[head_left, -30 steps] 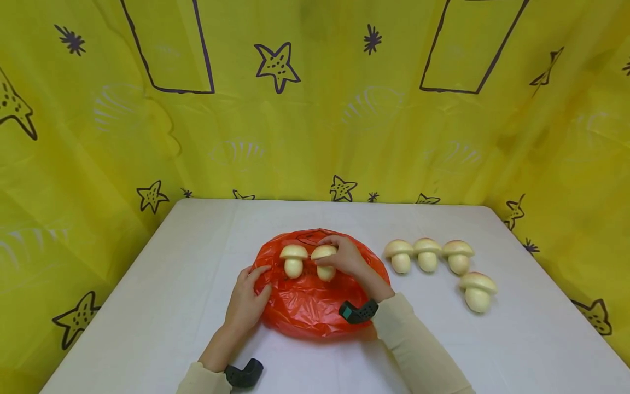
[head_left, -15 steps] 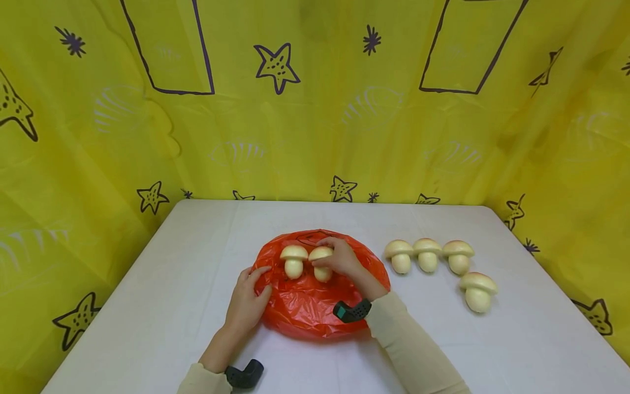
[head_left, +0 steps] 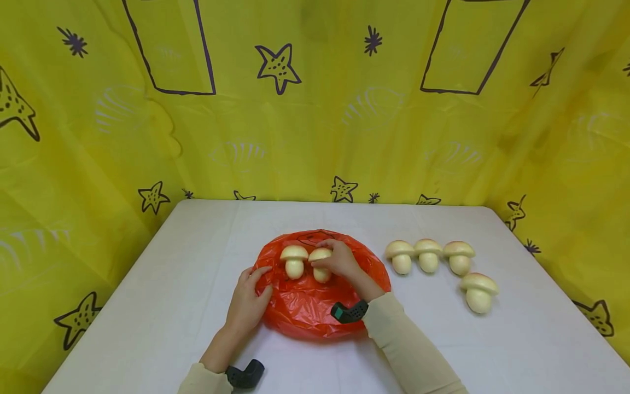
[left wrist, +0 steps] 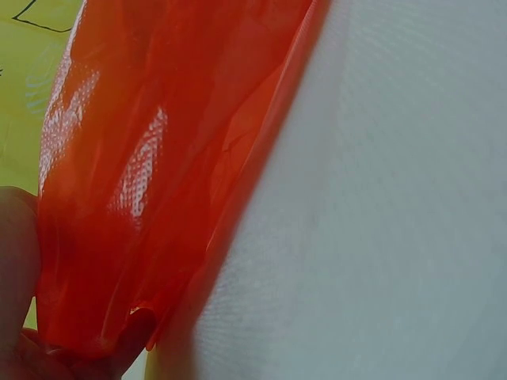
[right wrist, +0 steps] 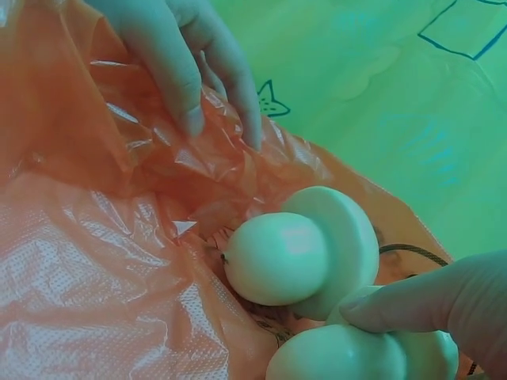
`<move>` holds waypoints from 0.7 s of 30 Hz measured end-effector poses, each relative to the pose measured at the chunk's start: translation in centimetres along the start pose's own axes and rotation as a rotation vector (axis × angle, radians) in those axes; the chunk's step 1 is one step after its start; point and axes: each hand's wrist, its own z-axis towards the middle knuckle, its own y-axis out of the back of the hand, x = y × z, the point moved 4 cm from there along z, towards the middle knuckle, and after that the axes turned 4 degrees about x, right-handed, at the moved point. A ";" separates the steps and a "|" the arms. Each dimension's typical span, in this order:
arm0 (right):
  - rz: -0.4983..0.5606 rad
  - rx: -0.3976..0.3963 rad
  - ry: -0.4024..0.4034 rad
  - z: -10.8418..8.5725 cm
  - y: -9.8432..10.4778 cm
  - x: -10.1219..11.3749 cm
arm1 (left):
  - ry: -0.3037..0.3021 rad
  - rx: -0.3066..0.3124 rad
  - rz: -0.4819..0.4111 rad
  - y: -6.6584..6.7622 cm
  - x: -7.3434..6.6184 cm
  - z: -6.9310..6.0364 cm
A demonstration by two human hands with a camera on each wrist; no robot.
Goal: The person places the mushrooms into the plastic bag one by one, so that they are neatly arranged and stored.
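Observation:
A round, red plastic-lined container stands mid-table, its crinkled film covering most of it. Two pale mushrooms lie side by side in it, caps away from me. My right hand pinches the right-hand mushroom between thumb and fingers; the right wrist view has the thumb pressed on that mushroom's cap. At the container's left edge, my left hand grips the red plastic, with fingers and thumb curled over it.
To the right, several more mushrooms lie on the white table: a row of three and a single mushroom nearer me. A yellow patterned curtain surrounds the table at the back and sides.
My right hand has shifted slightly left with its mushroom, which now sits closer to the other one. The left hand stays where it was.

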 end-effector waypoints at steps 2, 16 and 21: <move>-0.001 0.000 -0.008 0.0 -0.1 0.0 | -0.001 0.003 -0.003 0.0 0.0 0.0; -0.018 -0.040 0.017 0.0 -0.3 0.2 | 0.005 -0.008 -0.008 -0.1 0.2 0.0; -0.027 -0.050 0.021 -0.2 -0.4 0.3 | 0.015 0.002 -0.015 0.0 0.1 0.0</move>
